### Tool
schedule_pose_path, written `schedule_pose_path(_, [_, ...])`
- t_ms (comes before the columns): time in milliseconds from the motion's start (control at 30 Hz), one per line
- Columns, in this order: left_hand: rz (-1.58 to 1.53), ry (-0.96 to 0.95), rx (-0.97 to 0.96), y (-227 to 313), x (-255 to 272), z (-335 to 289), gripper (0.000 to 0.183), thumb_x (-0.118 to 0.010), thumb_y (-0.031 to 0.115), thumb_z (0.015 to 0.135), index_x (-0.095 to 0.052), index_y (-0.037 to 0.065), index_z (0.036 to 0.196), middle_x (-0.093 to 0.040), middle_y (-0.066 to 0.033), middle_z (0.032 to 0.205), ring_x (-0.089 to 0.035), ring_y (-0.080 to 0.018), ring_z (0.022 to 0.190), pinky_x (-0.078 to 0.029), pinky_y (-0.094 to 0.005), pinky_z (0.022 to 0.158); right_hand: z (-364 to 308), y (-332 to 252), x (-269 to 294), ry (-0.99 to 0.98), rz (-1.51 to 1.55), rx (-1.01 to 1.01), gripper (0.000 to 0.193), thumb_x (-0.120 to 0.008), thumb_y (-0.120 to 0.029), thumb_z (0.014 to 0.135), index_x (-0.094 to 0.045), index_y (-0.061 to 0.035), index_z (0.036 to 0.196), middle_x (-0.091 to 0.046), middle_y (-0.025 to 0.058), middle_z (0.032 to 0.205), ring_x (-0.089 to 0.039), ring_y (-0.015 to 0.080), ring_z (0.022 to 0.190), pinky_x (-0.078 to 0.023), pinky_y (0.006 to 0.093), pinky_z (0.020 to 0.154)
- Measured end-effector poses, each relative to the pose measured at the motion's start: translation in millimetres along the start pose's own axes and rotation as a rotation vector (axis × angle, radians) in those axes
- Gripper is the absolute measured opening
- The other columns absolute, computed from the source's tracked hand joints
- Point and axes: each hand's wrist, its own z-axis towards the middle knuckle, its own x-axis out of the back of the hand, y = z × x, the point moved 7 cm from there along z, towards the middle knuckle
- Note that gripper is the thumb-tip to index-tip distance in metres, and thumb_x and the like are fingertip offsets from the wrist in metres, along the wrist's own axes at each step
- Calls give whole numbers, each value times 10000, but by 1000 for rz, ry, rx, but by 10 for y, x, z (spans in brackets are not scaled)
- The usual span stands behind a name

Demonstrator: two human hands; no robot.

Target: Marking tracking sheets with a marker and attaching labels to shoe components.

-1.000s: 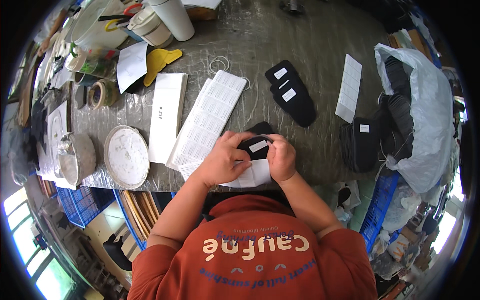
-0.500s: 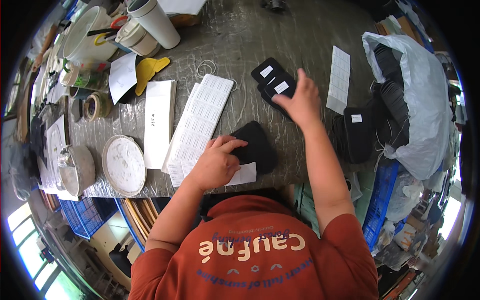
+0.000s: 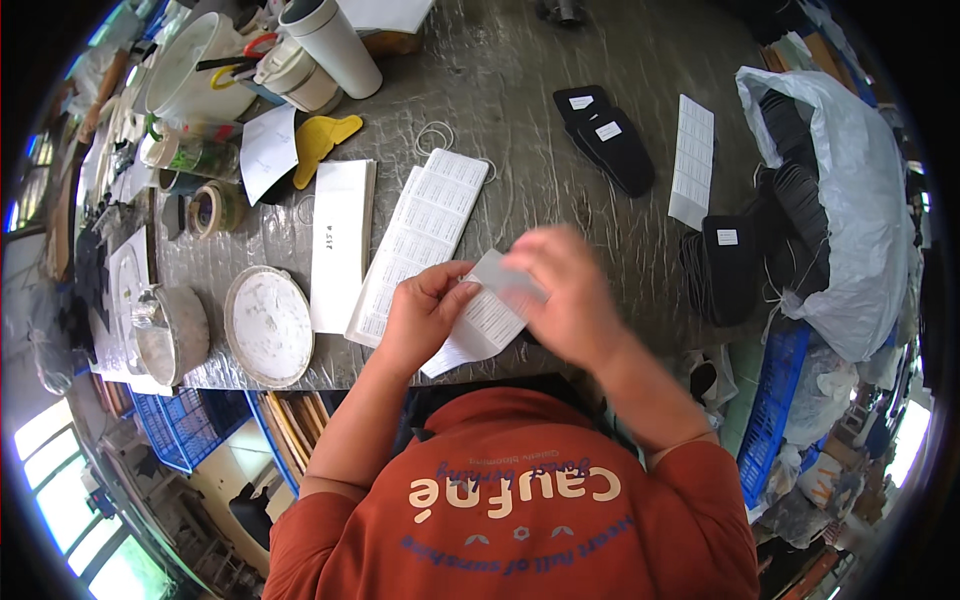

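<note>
My left hand (image 3: 425, 315) pinches a white sheet of small labels (image 3: 478, 328) at the table's near edge. My right hand (image 3: 565, 295) is blurred by motion and grips the same sheet at its upper corner, which is lifted and bent. A longer strip of label sheets (image 3: 420, 235) lies just left of my hands. At the far middle, a few black insole-shaped pieces (image 3: 605, 135) with white labels stuck on them lie overlapping.
A white label sheet (image 3: 690, 160), a stack of black pieces (image 3: 730, 265) and a white plastic bag (image 3: 860, 190) of more sit to the right. A white paper strip (image 3: 340, 240), round plate (image 3: 268, 325), metal cup (image 3: 172, 330), tape rolls (image 3: 215, 208) and white tumbler (image 3: 335, 45) stand left.
My right hand has come back from the black pieces at the far middle to the label sheet. The black piece that lay under my left hand is gone; both hands hold the sheet.
</note>
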Motion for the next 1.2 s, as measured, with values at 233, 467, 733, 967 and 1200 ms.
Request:
schedule_pose_path(233, [-155,-2,42,38,13,6,111,-644,69,882,-617,3,968,-648,-13,818,-585,-81,749,-480,-217,712,-382,96,-356,-49,453,-424,428,-772,-48,706,-585,9,1087,-612,118,1001,-620,222,897,-504,340,782])
schedule_pose_path(467, [-110,-160,-86,218,-41,44,380,-720,7,776,-575,-19,1127,-652,-55,972,-597,-96,792,-489,-237,709,-677,293,-567,4,916,-718,404,-704,60,758,-557,-7,1128,-653,70,884,-612,85,788,-505,246,720])
schedule_pose_path(733, [81,-214,103,41,-84,-16,128,-700,81,828,-681,-24,897,-662,-11,757,-570,-54,677,-465,-219,619,-862,300,-582,-1,969,-899,309,-691,12,803,-537,4,1070,-631,48,837,-599,84,754,-483,224,653])
schedule_pose_path(967, [93,-240,94,-3,-50,-90,167,-657,108,867,-661,-38,948,-649,-12,768,-553,-47,685,-458,-223,613,-1089,432,-763,-128,919,-973,104,-667,-40,841,-599,11,900,-640,49,841,-600,98,716,-484,240,637])
schedule_pose_path(1200, [151,-144,73,-123,28,-157,200,-641,148,865,-655,-39,933,-622,-113,667,-570,-111,614,-467,-297,569,-956,304,-645,-33,629,-834,92,-682,-21,803,-605,22,779,-592,59,774,-578,122,701,-476,261,657])
